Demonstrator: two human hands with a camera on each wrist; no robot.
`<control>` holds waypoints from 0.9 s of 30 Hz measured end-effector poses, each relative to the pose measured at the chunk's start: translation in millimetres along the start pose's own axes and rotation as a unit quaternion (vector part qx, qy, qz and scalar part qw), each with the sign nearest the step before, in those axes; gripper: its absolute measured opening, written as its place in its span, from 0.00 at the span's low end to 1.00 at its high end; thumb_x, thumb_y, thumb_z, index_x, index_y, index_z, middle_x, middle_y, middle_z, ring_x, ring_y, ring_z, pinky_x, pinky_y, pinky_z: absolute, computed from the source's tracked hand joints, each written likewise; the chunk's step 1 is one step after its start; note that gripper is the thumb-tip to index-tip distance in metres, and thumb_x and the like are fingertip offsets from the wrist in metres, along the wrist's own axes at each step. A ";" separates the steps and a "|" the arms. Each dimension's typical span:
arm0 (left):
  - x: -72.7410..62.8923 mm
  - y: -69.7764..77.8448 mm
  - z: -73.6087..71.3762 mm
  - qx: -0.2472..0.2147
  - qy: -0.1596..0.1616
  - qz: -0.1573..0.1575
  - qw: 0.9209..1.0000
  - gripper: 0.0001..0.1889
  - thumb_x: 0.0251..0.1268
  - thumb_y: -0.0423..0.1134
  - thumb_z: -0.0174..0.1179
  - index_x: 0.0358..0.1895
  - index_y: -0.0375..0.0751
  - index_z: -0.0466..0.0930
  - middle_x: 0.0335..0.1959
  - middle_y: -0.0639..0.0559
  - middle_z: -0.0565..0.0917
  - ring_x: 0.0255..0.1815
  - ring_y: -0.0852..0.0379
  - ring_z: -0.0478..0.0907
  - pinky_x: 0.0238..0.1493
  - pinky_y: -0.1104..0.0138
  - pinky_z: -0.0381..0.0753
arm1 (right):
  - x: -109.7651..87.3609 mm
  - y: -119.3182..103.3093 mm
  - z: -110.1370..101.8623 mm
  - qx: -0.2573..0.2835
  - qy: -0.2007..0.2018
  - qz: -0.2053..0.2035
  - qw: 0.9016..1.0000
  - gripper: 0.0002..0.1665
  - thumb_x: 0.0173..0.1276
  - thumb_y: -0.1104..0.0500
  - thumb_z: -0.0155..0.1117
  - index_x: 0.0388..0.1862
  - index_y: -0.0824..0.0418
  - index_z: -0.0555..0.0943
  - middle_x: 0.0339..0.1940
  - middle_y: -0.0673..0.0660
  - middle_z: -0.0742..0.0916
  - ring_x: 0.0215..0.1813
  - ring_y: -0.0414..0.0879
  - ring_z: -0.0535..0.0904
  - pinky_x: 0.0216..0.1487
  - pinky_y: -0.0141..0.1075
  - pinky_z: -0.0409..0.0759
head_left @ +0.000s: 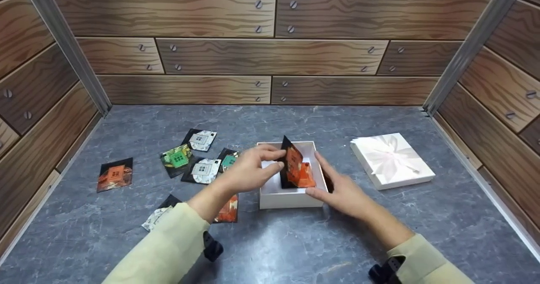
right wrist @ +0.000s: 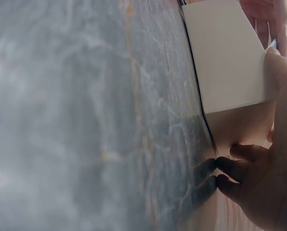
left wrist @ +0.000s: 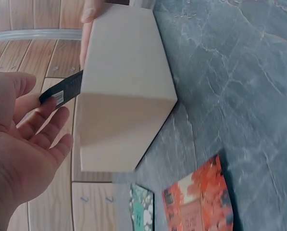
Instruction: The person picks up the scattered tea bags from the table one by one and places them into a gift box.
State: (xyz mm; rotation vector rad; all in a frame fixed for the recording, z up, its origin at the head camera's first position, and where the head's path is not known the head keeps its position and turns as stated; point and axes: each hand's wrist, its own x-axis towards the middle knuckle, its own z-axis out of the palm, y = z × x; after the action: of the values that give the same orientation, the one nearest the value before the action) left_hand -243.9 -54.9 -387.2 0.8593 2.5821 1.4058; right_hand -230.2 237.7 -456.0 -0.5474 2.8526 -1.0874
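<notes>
A white open-topped box point(head_left: 291, 200) stands on the table in the middle of the head view. My left hand point(head_left: 254, 168) reaches over its left wall and pinches a black-and-orange sachet point(head_left: 292, 159), which tilts upright into the box. The left wrist view shows the sachet's dark back point(left wrist: 72, 89) between thumb and fingers. Inside the box lies another orange sachet point(head_left: 306, 176), partly behind the held one. My right hand point(head_left: 344, 193) holds the box at its right side, thumb at the front corner of the rim, fingers along the outer wall point(right wrist: 239, 122).
Left of the box lie several sachets, among them a green one point(head_left: 176, 159), a white one point(head_left: 204, 171) and a red one point(head_left: 229, 210) partly under the left forearm. An orange sachet point(head_left: 115, 174) lies farther left. At right sits a white lid point(head_left: 394, 161) with a ribbon bow.
</notes>
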 end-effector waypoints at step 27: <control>30.4 5.9 23.4 0.046 -0.123 -0.047 0.990 0.22 0.79 0.36 0.55 0.71 0.34 0.79 0.63 0.43 0.85 0.57 0.53 0.81 0.66 0.57 0.78 | -0.5 1.5 -0.4 0.007 0.000 -0.011 1.000 0.60 0.71 0.35 0.71 0.90 0.43 0.48 0.70 0.73 0.80 0.64 0.62 0.80 0.67 0.61 0.76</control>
State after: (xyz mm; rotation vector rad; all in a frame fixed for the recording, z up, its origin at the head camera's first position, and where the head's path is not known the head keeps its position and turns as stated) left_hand -259.3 -19.4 -390.1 0.8517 2.4793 1.0867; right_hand -230.2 239.2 -456.7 -0.5783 2.8440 -1.1102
